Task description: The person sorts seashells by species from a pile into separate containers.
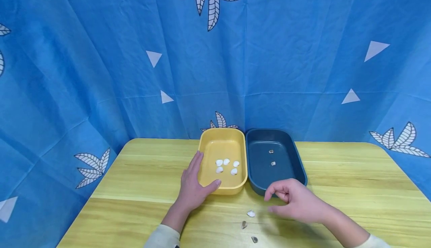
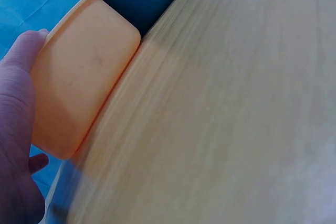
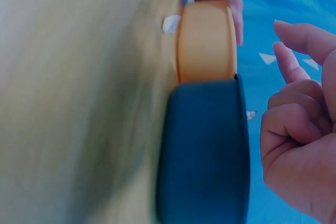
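Note:
My left hand (image 1: 194, 188) lies along the left side of the yellow tray (image 1: 222, 191), fingers extended and thumb spread over its near-left corner. Several white seashells (image 1: 219, 162) sit inside that tray. Close against its right side stands a dark blue tray (image 1: 262, 175) with two small brownish shells (image 1: 273, 163) in it. Over the blue tray's near edge hovers my right hand (image 1: 296, 203). In the right wrist view, its thumb and index finger (image 3: 307, 43) stand apart with nothing between them, while the other fingers are bent.
On the table in front of the trays lie a white ridged shell (image 1: 250, 213), a brownish shell (image 1: 244, 224) and a dark shell (image 1: 254, 239). A blue patterned curtain (image 1: 286, 53) hangs behind the wooden table (image 1: 141, 180).

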A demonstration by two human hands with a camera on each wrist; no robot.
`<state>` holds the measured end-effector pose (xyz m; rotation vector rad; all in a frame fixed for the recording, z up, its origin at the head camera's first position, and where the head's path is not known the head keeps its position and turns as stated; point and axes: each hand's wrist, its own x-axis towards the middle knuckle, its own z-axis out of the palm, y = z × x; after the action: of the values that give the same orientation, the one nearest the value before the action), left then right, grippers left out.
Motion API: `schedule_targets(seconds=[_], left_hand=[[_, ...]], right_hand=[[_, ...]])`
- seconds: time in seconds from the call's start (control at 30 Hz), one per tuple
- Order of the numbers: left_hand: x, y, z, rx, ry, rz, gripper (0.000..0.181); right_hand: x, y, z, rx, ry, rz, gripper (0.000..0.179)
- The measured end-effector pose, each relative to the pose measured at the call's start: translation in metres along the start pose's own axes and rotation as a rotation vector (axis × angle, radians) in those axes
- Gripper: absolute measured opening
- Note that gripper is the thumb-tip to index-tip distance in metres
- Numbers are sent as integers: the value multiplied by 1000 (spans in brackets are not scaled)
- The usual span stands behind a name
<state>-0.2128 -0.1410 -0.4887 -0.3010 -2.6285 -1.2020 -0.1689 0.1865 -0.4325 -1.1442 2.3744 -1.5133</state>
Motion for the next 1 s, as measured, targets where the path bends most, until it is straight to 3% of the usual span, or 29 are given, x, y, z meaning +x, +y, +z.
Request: schedule_targets(seconds=[0.5,1.0], left_hand=[[1,-1,0,-12,2,8,103],[1,0,-1,-4,-3,8,103]], right_hand=[[1,14,41,-138,38,78,19],[4,25,55,-225,48,155,20]])
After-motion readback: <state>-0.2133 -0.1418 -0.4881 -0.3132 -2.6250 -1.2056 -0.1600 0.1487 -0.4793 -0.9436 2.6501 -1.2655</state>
